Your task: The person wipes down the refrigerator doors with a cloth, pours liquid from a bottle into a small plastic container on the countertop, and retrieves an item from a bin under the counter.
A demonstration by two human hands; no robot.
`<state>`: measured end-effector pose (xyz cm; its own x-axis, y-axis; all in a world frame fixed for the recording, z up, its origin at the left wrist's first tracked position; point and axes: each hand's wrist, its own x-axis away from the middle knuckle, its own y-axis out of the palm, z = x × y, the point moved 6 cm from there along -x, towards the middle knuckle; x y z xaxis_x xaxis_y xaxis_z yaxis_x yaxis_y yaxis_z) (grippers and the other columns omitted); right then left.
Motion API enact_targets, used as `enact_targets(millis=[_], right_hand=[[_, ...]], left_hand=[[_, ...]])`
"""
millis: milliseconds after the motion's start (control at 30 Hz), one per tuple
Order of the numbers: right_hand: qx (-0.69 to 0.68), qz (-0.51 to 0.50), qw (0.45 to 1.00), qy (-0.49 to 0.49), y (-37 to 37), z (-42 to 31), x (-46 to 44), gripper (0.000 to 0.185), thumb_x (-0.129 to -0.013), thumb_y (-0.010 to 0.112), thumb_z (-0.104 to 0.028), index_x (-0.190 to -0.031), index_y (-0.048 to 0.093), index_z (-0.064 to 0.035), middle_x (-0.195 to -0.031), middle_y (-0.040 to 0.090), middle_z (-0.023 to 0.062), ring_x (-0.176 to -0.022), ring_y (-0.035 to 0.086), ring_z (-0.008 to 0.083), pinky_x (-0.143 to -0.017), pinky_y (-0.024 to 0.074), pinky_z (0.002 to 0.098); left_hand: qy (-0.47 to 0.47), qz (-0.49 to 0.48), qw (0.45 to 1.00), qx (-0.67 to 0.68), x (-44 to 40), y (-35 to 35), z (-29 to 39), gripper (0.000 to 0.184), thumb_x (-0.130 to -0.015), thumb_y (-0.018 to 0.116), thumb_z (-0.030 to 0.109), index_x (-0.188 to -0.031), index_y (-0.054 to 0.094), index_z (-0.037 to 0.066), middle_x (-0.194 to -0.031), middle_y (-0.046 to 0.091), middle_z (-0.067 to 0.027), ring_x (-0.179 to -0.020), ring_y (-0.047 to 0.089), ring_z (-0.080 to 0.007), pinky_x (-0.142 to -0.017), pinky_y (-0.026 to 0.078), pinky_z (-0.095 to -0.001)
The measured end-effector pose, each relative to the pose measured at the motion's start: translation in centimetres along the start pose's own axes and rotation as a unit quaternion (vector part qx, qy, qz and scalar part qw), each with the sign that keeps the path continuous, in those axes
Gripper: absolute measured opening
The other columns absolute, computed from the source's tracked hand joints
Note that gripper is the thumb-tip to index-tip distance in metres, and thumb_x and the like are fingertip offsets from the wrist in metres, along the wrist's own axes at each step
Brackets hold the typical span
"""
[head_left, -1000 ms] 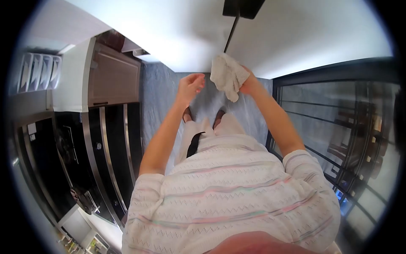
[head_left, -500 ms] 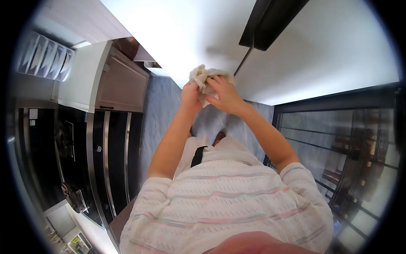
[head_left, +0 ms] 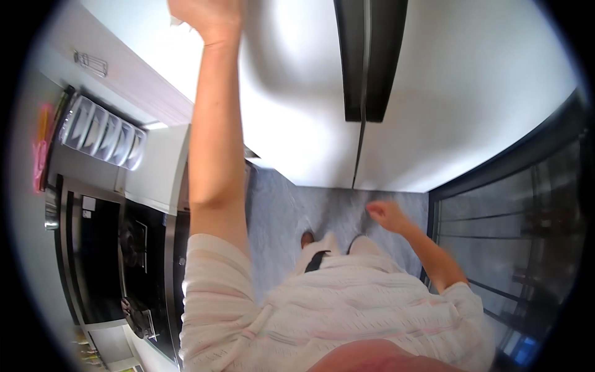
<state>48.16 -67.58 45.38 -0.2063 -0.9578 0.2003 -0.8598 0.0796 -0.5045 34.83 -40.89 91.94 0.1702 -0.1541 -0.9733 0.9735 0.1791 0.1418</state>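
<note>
My left hand (head_left: 207, 17) is raised at the top edge of the view, against the left white door (head_left: 291, 118). Its fingers are partly cut off by the frame. A small pale corner of the cloth (head_left: 179, 23) sticks out beside this hand; the rest is hidden. Low on the right, my right hand (head_left: 385, 214) hangs in front of the body above the floor, its fingers curled in and slightly blurred. Nothing shows in it.
Two long dark handles (head_left: 352, 74) run down the meeting edges of the white doors. To the left are a rack of plates (head_left: 102, 133) and a black stove (head_left: 139, 248). A dark-framed glass cabinet (head_left: 496, 229) stands on the right, over a grey floor (head_left: 279, 217).
Both hands were together on the cloth in front of the doors. My left hand has gone up and left with the cloth; my right hand has let go and dropped to the right.
</note>
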Motion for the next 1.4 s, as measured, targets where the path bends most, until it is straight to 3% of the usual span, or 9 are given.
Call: enact_targets(millis=[167,333,433,533,700,767,1000,1233,1400], right_hand=[[-0.105,-0.002,0.993,0.052,0.5,4.6,2.2,0.025,-0.080,0.058,-0.012,-0.100,0.062,0.0008,-0.077,0.065,0.0089,-0.067,0.062,0.0151,-0.063,0.0488,0.0286],[-0.097,0.018,0.993,0.070,-1.6,5.0,1.5,0.025,-0.079,0.059,-0.018,-0.098,0.064,-0.0015,-0.081,0.067,0.0114,-0.074,0.063,0.0196,-0.066,0.0488,0.0309],[-0.080,0.047,0.993,0.067,-3.6,5.3,0.8,0.025,-0.079,0.059,-0.017,-0.098,0.064,-0.0015,-0.081,0.067,0.0107,-0.071,0.063,0.0180,-0.064,0.0491,0.0299],[-0.095,0.056,0.991,0.082,-3.9,5.4,1.3,0.026,-0.079,0.059,-0.017,-0.099,0.063,-0.0012,-0.079,0.066,0.0103,-0.067,0.062,0.0161,-0.062,0.0492,0.0286],[-0.143,0.049,0.986,0.072,-2.1,6.2,1.2,0.024,-0.079,0.060,-0.016,-0.097,0.063,0.0003,-0.076,0.066,0.0103,-0.065,0.062,0.0147,-0.061,0.0491,0.0276],[-0.145,0.053,0.986,0.069,-1.9,6.3,0.7,0.024,-0.079,0.060,-0.015,-0.096,0.063,0.0007,-0.075,0.066,0.0105,-0.065,0.062,0.0148,-0.061,0.0493,0.0278],[-0.115,0.040,0.991,0.056,-1.5,6.0,0.8,0.025,-0.078,0.060,-0.015,-0.097,0.063,0.0016,-0.077,0.067,0.0110,-0.068,0.065,0.0161,-0.064,0.0502,0.0286],[-0.151,0.030,0.983,0.102,-2.1,6.0,0.9,0.026,-0.077,0.061,-0.014,-0.096,0.063,0.0034,-0.079,0.067,0.0126,-0.068,0.066,0.0179,-0.064,0.0512,0.0294],[-0.195,0.021,0.977,0.085,-1.0,4.9,0.3,0.026,-0.078,0.059,-0.013,-0.097,0.063,0.0049,-0.081,0.067,0.0138,-0.069,0.066,0.0181,-0.063,0.0518,0.0289]], left_hand=[[0.105,-0.164,0.973,-0.121,11.6,1.7,0.7,0.032,-0.068,0.057,0.000,-0.099,0.060,0.007,-0.090,0.055,-0.0133,-0.081,0.054,-0.0276,-0.070,0.045,-0.0372],[-0.084,-0.405,0.908,0.065,22.7,1.9,1.2,0.023,-0.069,0.061,0.002,-0.091,0.064,0.010,-0.084,0.051,-0.0083,-0.078,0.052,-0.0260,-0.064,0.043,-0.0356],[0.098,-0.416,0.904,-0.029,18.0,2.2,1.3,0.030,-0.067,0.061,0.001,-0.094,0.064,0.011,-0.084,0.050,-0.0078,-0.080,0.051,-0.0257,-0.065,0.043,-0.0353],[0.281,-0.207,0.935,-0.060,4.4,3.4,3.5,0.036,-0.066,0.056,-0.003,-0.100,0.063,0.009,-0.086,0.051,-0.0101,-0.084,0.051,-0.0273,-0.070,0.043,-0.0360],[0.258,-0.027,0.961,-0.100,-14.8,6.1,7.1,0.040,-0.069,0.049,-0.007,-0.105,0.061,0.008,-0.091,0.051,-0.0151,-0.086,0.050,-0.0304,-0.081,0.041,-0.0376],[0.125,-0.190,0.945,-0.237,-12.9,7.0,5.6,0.038,-0.062,0.055,0.000,-0.099,0.061,0.005,-0.090,0.057,-0.0163,-0.087,0.052,-0.0341,-0.078,0.041,-0.0421],[0.234,-0.343,0.907,-0.066,8.4,2.8,3.4,0.046,-0.053,0.072,0.005,-0.098,0.065,0.012,-0.094,0.051,-0.0106,-0.085,0.051,-0.0265,-0.071,0.044,-0.0360],[0.390,-0.116,0.897,-0.176,-16.1,6.2,5.9,0.047,-0.054,0.065,0.002,-0.100,0.064,0.010,-0.094,0.060,-0.0143,-0.090,0.054,-0.0318,-0.076,0.045,-0.0408],[0.229,-0.057,0.963,-0.128,-19.0,7.7,9.8,0.030,-0.072,0.052,-0.004,-0.096,0.064,0.008,-0.092,0.051,-0.0142,-0.089,0.049,-0.0297,-0.082,0.039,-0.0374]])
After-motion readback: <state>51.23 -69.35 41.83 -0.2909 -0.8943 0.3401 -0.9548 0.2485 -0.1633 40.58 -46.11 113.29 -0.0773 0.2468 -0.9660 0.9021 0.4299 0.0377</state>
